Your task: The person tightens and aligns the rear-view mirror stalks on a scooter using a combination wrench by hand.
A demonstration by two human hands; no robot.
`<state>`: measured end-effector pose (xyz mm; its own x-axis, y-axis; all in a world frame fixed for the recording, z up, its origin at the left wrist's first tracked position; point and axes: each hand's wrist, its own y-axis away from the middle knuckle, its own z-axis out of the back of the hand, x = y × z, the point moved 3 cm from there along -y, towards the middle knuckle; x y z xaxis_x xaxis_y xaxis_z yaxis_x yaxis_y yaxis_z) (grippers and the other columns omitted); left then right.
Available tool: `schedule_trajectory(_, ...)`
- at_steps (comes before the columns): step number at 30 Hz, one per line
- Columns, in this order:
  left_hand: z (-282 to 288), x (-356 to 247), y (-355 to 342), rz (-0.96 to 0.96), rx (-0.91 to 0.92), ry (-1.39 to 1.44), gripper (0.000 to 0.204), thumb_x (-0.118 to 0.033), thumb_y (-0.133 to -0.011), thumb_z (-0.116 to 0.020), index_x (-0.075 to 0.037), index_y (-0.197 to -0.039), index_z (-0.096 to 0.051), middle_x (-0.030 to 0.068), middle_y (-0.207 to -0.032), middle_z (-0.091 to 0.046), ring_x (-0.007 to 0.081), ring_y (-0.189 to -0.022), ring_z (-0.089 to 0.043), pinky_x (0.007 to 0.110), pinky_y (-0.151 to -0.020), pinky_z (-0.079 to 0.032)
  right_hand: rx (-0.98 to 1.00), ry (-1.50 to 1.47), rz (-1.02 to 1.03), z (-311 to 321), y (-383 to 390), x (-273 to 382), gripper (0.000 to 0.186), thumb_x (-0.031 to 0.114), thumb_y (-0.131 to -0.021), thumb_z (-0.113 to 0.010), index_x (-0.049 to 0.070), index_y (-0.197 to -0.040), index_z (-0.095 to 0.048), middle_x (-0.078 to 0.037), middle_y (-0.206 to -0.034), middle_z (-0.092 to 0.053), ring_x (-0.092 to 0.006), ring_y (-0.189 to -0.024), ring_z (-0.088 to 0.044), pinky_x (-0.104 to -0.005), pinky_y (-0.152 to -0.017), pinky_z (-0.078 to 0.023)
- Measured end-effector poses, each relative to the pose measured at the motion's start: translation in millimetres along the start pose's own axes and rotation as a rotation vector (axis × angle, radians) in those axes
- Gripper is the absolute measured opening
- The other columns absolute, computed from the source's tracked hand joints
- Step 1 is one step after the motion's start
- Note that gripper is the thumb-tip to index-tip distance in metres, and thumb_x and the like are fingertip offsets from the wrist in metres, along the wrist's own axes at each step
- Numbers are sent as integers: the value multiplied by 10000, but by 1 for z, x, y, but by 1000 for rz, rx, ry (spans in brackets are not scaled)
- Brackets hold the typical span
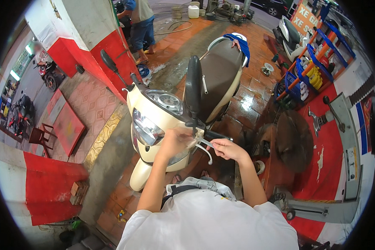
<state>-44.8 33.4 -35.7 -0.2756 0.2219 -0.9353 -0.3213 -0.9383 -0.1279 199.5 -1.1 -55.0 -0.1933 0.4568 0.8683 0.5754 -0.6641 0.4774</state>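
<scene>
A cream scooter [138, 173] stands in front of me, its headlight and dial toward me. My left hand [177, 141] is at the handlebar cover, fingers curled in by the foot of the black mirror [193, 85]; what they hold, if anything, is blurred. Just right of it, my right hand [229, 150] grips a silver wrench [205, 143], whose far end reaches to the mirror's base. Below the wrench curves the silver brake lever [207, 155]. Another wrench [205, 84] lies on the brown seat [221, 66].
A blue cloth [243, 50] hangs over the seat's rear. To the right stand a round dark machine part [295, 141], grey workshop equipment [341, 121] and a rack with bottles [314, 75]. A red and white pillar [108, 50] rises left; a person [141, 29] stands behind it.
</scene>
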Motion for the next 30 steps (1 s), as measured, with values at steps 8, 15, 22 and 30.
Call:
schedule_trajectory(8, -2, 24, 5, -6, -42, 172, 181, 74, -848, -718, 73, -1029, -710, 128, -1014, -707, 163, -926, -694, 284, -835, -585, 186, 247, -58, 31, -21, 28, 317, 291, -1058, -472, 75, -1151, -685, 78, -593, -369, -22, -476, -264, -217, -420, -205)
schedule_trajectory(15, -7, 23, 10, -34, -73, 152, 215, 77, -839, -719, 60, -1054, -714, 135, -1021, -706, 199, -929, -700, 301, -834, -582, 251, 324, -42, 46, -37, 40, 313, 284, -1057, -474, 60, -1127, -681, 82, -583, -351, -28, -470, -257, -222, -423, -207)
schedule_trajectory(22, -3, 10, 15, -61, -79, 105, 282, 81, -788, -746, 61, -1067, -706, 163, -1007, -706, 237, -922, -709, 319, -817, -581, 313, 356, -69, 46, -42, 48, 319, 297, -1061, -469, 57, -1107, -675, 88, -578, -320, -30, -478, -259, -222, -431, -218)
schedule_trajectory(30, -13, -14, 16, -161, -223, -185, 326, -46, -687, -850, 31, -970, -707, 174, -912, -684, 306, -812, -675, 362, -734, -541, 245, 407, -13, 45, -36, 38, 318, 296, -1056, -469, 59, -1078, -679, 75, -592, -374, -36, -488, -299, -231, -438, -243)
